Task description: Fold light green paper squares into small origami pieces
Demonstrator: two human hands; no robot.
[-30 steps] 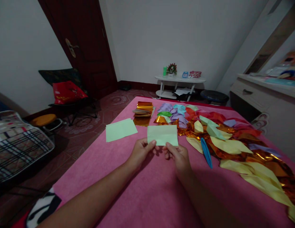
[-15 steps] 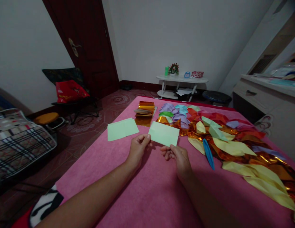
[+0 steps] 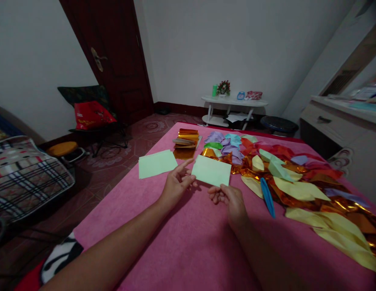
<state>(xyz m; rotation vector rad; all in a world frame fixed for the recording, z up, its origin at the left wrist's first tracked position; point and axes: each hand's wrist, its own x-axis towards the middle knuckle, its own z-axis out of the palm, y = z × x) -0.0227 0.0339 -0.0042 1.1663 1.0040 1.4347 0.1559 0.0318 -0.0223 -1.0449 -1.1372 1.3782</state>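
A pale green sheet of paper (image 3: 211, 170) is held a little above the pink-covered table (image 3: 182, 242). My right hand (image 3: 229, 200) pinches its lower right corner between thumb and curled fingers. At the sheet's left end, my left hand (image 3: 179, 180) has its index finger stretched out and its thumb apart, close to the lower left corner. Whether the thumb touches the paper I cannot tell. Left of that hand lies a stack of similar pale green sheets (image 3: 157, 163). Folded shiny gold paper (image 3: 185, 144) lies just beyond the held sheet.
Crumpled and folded papers in several colours, yellow ones (image 3: 300, 189) among them, cover the table's right side. A blue folded piece (image 3: 267, 198) lies near my right hand. Beyond the table are a white side table (image 3: 236, 101) and a dark round stool (image 3: 279, 124).
My left hand has loosened its pinch on the sheet's left corner, and its index finger now stretches out. The right hand keeps hold of the sheet. The view has shifted slightly.
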